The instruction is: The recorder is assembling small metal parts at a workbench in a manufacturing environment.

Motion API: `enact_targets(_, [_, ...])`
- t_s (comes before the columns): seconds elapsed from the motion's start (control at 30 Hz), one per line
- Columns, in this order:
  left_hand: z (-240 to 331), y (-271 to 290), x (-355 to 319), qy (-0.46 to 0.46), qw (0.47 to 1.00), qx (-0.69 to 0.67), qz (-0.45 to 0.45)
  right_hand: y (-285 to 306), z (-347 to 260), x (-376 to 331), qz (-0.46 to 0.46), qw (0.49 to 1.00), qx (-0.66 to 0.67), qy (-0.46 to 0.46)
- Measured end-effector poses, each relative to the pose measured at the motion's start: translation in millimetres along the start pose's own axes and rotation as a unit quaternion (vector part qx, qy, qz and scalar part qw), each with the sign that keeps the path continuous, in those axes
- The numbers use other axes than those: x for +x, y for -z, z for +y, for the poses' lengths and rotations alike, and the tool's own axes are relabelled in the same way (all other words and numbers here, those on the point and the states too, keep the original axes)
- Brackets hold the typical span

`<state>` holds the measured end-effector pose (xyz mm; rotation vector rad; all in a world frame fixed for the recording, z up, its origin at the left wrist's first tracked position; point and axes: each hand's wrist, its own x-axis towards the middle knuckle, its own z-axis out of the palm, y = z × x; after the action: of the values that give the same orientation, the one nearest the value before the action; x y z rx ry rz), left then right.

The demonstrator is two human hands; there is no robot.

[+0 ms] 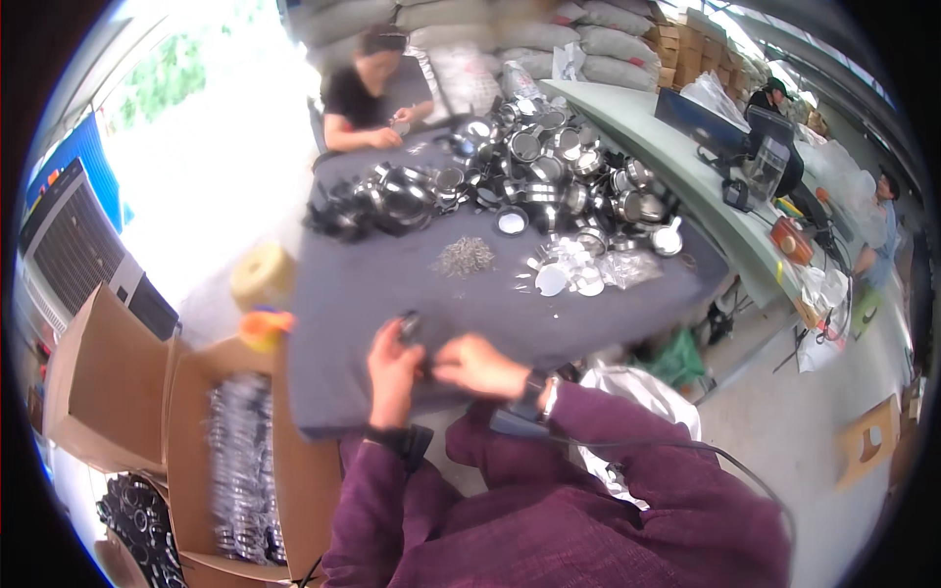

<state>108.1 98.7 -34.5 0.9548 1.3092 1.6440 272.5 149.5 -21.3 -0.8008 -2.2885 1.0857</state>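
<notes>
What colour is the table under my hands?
The table is dark grey, shown in the head view.

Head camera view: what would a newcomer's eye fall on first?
Probably the heap of shiny round metal parts toward the far side of the grey table. Nearer, the left hand holds a small dark piece, the right hand beside it. An open cardboard box stands at lower left.

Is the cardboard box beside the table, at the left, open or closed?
Open: no flap covers the cardboard box, and shiny items show inside.
</notes>
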Motion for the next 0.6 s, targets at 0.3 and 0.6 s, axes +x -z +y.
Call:
enact_targets(0.3, [-18.3,-2.6,-3.5,-0.054,0.998,0.016,0.007,128.0,71.4,37.3,0.213,0.870,-0.439,-0.070])
enact_targets(0.6, [-16.9,-8.2,-7.0,-0.117,0.992,0.029,0.039,130.4,103.5,56.4,0.198,0.778,-0.581,-0.132])
